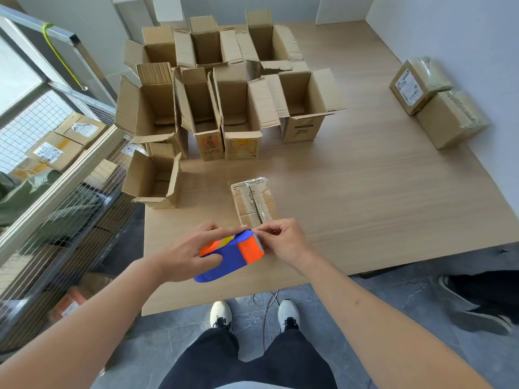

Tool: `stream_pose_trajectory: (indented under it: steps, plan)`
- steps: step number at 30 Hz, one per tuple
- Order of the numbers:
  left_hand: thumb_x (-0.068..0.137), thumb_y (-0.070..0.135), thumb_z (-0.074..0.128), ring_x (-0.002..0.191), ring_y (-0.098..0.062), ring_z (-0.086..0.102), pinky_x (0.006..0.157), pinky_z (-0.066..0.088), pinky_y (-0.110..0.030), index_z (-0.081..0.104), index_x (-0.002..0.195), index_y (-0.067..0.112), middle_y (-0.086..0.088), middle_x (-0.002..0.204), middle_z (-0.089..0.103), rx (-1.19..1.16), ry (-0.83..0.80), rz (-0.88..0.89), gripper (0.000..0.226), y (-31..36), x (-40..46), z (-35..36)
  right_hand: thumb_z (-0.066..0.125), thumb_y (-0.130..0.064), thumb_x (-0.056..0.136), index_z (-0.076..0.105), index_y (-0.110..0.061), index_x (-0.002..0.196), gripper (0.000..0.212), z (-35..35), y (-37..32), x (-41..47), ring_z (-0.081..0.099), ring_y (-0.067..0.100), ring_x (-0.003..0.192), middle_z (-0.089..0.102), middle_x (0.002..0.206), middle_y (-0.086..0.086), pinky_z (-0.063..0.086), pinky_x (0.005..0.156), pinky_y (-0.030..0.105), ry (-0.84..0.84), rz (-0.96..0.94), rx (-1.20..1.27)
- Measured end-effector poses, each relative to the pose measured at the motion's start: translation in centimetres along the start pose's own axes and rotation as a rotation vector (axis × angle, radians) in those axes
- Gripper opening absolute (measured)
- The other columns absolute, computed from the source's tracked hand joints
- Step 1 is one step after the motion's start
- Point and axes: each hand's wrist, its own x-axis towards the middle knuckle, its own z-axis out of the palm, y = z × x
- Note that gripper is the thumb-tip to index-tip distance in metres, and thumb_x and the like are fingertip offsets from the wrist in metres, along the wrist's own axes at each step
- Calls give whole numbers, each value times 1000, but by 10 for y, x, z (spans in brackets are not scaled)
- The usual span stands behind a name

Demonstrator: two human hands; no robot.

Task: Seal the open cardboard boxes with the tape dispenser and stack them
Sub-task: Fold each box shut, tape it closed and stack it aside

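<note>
My left hand [187, 254] grips a blue and orange tape dispenser [229, 256] above the near edge of the wooden table [379, 209]. At the dispenser's toothed blade end my right hand [283, 241] pinches with fingertips, apparently on the tape end. Just beyond both hands lies a small taped cardboard box [254, 202], its flaps closed. Several open cardboard boxes [238, 108] stand with flaps up across the far left half of the table. One smaller open box [153, 179] sits at the left edge. Two sealed boxes [438, 102] sit side by side at the right edge.
A metal wire cage trolley [56, 153] holding labelled parcels stands left of the table. Another person's dark shoes [477, 301] are on the grey floor at the right. A cable [266, 301] runs on the floor by my white shoes. White walls close the far side.
</note>
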Motion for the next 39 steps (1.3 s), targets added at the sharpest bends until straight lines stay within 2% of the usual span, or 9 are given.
stream_pose_trajectory:
  steps: [4, 7, 11, 16, 20, 26, 30, 35, 39]
  plan:
    - [96, 61, 42, 94, -8, 51, 85, 44, -30, 24, 147, 70, 10, 106, 48, 25, 44, 22, 55, 1, 3, 17, 72, 3, 89, 79, -1, 88, 8, -5, 5, -5, 65, 7, 62, 74, 77, 8, 53, 55, 22, 75, 30, 41]
    - [90, 79, 47, 93, -4, 51, 80, 41, -24, 19, 147, 71, 14, 106, 49, 77, 40, 29, 64, 1, 5, 24, 73, 2, 88, 80, -2, 88, 8, -9, 8, -8, 69, 10, 65, 76, 78, 10, 56, 56, 23, 111, 24, 14]
    - [95, 71, 48, 94, -7, 53, 83, 44, -29, 19, 147, 72, 13, 105, 51, 93, 17, 4, 59, 0, 5, 17, 76, -5, 88, 82, -11, 81, 11, -13, 13, -8, 64, 18, 61, 73, 71, 14, 61, 65, 38, 165, -18, -84]
    - [88, 80, 40, 95, -6, 54, 88, 48, -33, 21, 145, 73, 13, 106, 51, 120, -31, -53, 61, -17, -14, 8, 82, -12, 85, 80, -30, 69, 24, -46, 20, -6, 62, 14, 49, 72, 63, 3, 57, 54, 26, 312, -4, -119]
    - [90, 77, 43, 95, -8, 56, 88, 50, -34, 21, 144, 75, 13, 107, 52, 99, -38, -126, 58, -34, -25, 11, 83, -16, 85, 79, -28, 71, 18, -63, 27, -6, 63, 16, 49, 71, 62, 5, 63, 60, 37, 382, 45, -159]
    - [97, 64, 50, 96, -10, 58, 83, 52, -30, 23, 141, 77, 10, 111, 53, 67, -37, -195, 54, -40, -13, 8, 84, -16, 84, 80, -27, 76, 14, -57, 32, 2, 63, 15, 49, 70, 61, -4, 59, 52, 30, 379, 82, -127]
    - [99, 60, 51, 98, -11, 56, 89, 51, -35, 20, 138, 80, 9, 110, 52, 83, -42, -238, 54, -43, -7, 13, 83, -14, 85, 80, -24, 77, 13, -55, 38, 11, 60, 17, 47, 66, 55, -5, 58, 49, 28, 379, 109, -121]
    - [99, 60, 51, 94, -10, 56, 76, 45, -27, 20, 137, 81, 11, 108, 50, 72, -26, -282, 54, -49, 3, 21, 81, -17, 87, 81, -20, 81, 7, -57, 51, 20, 58, 17, 48, 69, 66, 4, 58, 50, 30, 351, 147, -76]
    - [99, 61, 50, 92, -11, 56, 77, 46, -29, 18, 137, 82, 10, 106, 50, 109, -1, -302, 54, -50, 13, 26, 76, -21, 92, 79, -17, 85, 9, -59, 60, 28, 51, 15, 52, 77, 89, 11, 58, 52, 32, 253, 196, -32]
